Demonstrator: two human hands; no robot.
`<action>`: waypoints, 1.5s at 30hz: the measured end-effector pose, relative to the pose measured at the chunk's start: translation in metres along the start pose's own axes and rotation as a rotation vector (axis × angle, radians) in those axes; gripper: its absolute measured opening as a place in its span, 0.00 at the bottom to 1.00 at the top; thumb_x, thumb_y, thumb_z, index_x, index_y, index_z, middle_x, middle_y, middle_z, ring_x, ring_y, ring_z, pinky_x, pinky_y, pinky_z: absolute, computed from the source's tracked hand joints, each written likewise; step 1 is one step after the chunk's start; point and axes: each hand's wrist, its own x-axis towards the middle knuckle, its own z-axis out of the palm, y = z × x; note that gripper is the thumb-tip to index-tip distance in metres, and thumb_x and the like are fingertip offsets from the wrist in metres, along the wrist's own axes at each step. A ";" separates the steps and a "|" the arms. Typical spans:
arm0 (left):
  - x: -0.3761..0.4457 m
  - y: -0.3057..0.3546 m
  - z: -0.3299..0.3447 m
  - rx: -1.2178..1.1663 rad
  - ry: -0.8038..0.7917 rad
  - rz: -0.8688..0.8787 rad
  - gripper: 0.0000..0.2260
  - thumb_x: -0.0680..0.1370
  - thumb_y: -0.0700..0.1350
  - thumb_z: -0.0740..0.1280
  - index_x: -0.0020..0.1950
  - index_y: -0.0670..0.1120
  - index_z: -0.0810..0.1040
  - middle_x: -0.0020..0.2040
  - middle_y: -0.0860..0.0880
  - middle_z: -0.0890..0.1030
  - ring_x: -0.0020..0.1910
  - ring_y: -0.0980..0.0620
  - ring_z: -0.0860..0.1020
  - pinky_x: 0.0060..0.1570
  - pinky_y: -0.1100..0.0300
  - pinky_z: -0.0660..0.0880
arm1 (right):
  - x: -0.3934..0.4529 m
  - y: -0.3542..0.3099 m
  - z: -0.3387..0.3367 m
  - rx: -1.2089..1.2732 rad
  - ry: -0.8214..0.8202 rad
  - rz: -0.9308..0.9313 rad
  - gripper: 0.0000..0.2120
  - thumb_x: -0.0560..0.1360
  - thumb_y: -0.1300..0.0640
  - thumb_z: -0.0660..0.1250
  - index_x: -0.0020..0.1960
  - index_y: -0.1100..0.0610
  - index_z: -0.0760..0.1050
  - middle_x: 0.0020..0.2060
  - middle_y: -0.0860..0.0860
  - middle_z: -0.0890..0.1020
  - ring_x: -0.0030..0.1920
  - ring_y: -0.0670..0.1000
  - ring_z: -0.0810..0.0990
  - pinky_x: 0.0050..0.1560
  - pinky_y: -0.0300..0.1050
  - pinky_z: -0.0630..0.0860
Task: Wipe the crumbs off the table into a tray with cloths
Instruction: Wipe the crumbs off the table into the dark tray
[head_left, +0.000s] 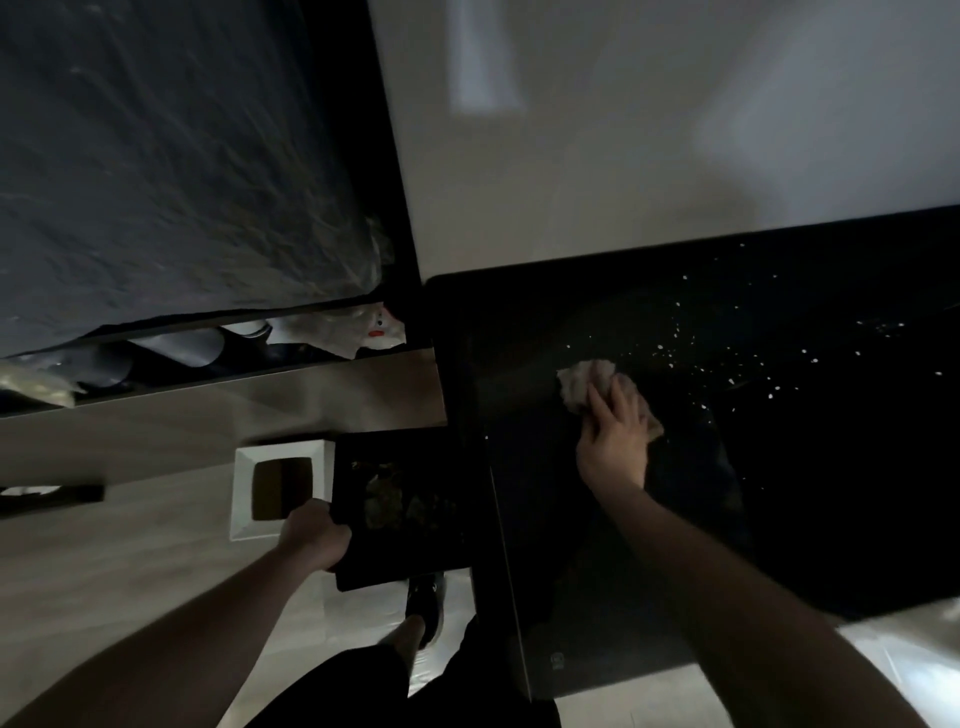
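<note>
Crumbs (748, 358) dot the worktop (831, 493) beyond the cloth (587, 382); right hand (615, 441) pressing it flat should sweep leftward, low; left hand (317, 535), grip clamped on the tray (410, 551), keeps its rim under the edge.

No text, number or brand can be read anywhere. A small pale round mark sits on the near edge of the black table (558, 661), too blurred to make out. A white wrapper (358, 332) under the dark bed (171, 156) carries red and dark spots, perhaps a printed figure, but no letters are legible.
</note>
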 end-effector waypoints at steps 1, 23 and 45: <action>-0.001 0.000 0.000 0.000 0.000 0.002 0.07 0.74 0.39 0.66 0.37 0.41 0.79 0.37 0.42 0.83 0.38 0.44 0.83 0.34 0.55 0.79 | -0.011 -0.011 0.009 0.039 0.005 -0.063 0.25 0.81 0.61 0.63 0.76 0.47 0.70 0.82 0.50 0.60 0.83 0.54 0.53 0.80 0.65 0.57; -0.006 0.007 -0.009 -0.016 -0.010 0.000 0.08 0.75 0.40 0.65 0.38 0.41 0.80 0.38 0.42 0.83 0.39 0.44 0.84 0.40 0.51 0.84 | -0.020 -0.066 -0.020 0.597 0.051 -0.008 0.22 0.83 0.66 0.60 0.74 0.51 0.74 0.71 0.47 0.78 0.73 0.45 0.73 0.76 0.49 0.69; -0.008 0.016 -0.012 0.013 0.024 -0.039 0.07 0.76 0.40 0.65 0.39 0.42 0.80 0.39 0.42 0.84 0.40 0.44 0.85 0.37 0.54 0.83 | -0.046 -0.104 -0.001 0.557 -0.037 -0.171 0.20 0.80 0.64 0.65 0.65 0.44 0.81 0.60 0.37 0.83 0.59 0.40 0.81 0.64 0.35 0.75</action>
